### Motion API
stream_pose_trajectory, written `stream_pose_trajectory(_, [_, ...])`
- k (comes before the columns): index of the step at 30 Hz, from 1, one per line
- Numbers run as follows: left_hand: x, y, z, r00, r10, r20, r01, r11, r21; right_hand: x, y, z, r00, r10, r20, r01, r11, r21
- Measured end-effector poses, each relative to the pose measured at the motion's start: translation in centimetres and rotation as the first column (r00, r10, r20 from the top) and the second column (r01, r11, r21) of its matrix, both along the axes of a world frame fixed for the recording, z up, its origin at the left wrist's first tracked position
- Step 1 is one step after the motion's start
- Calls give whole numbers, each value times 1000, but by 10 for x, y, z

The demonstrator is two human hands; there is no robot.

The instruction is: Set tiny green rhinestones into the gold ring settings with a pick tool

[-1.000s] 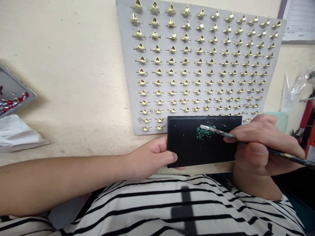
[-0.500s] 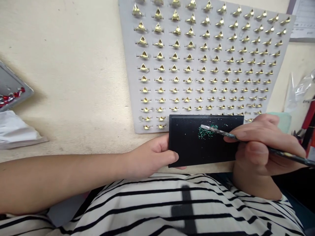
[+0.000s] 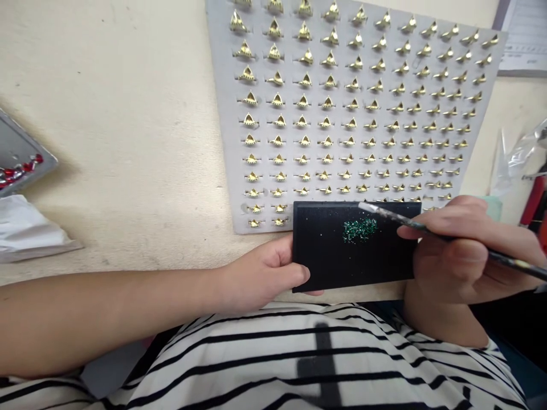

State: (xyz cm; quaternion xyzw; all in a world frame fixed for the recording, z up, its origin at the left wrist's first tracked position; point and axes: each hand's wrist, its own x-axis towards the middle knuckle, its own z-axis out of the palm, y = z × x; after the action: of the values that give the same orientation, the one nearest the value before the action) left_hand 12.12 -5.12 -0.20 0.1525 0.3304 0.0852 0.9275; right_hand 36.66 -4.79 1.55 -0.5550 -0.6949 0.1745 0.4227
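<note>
My left hand point(image 3: 273, 270) grips the left edge of a flat black tray point(image 3: 325, 262), thumb on top and fingers underneath. A small patch of tiny green stones point(image 3: 359, 230) lies on the tray, with a few stray specks around it. My right hand point(image 3: 474, 250) is closed around a thin, paint-speckled stick point(image 3: 397, 218) with a whitish tip, held like a pen. That tip hovers or rests near the tray's far edge, just beyond the stones; contact cannot be made out. Behind the tray lies a pale board point(image 3: 228, 171) set with rows of gold triangular ring pieces point(image 3: 302, 101).
At the left are a grey tray point(image 3: 43, 136) with red and clear stones point(image 3: 21, 169) and a crumpled white paper point(image 3: 34, 230). On the right lie a clear plastic bag point(image 3: 519, 154), a red object point(image 3: 534, 199) and a framed sheet point(image 3: 523, 40).
My right hand has shifted right, lifting the stick's tip off the green stones toward the tray's far edge. The green patch now looks more compact. My left hand stays put.
</note>
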Motion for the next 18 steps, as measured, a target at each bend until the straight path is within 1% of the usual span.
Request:
stream_pose_trajectory(2, [0,0,0,1000,-13,-6,13,1000,15,-5,3,-2,998,-55,7,55,997,58])
stream_pose_trajectory(3, [0,0,-1,1000,-20,-10,20,1000,23,-8,3,-2,997,-80,10,79,995,61])
stream_pose_trajectory(5, [0,-1,-2,999,-34,-10,34,999,42,-12,4,-2,994,-104,27,104,995,10])
stream_pose_trajectory(7, [-1,-2,-3,999,-37,3,37,998,55,-16,3,-1,994,-88,62,92,994,-65])
stream_pose_trajectory(10, [-2,-3,-4,999,-46,9,45,997,70,-18,1,1,994,-60,96,71,991,-115])
stream_pose_trajectory(14, [-4,-3,-6,998,-62,-17,63,992,110,-19,1,1,994,-50,96,60,992,-111])
stream_pose_trajectory(18, [-3,-3,-6,998,-68,2,68,993,102,-20,2,1,992,-70,105,81,991,-105])
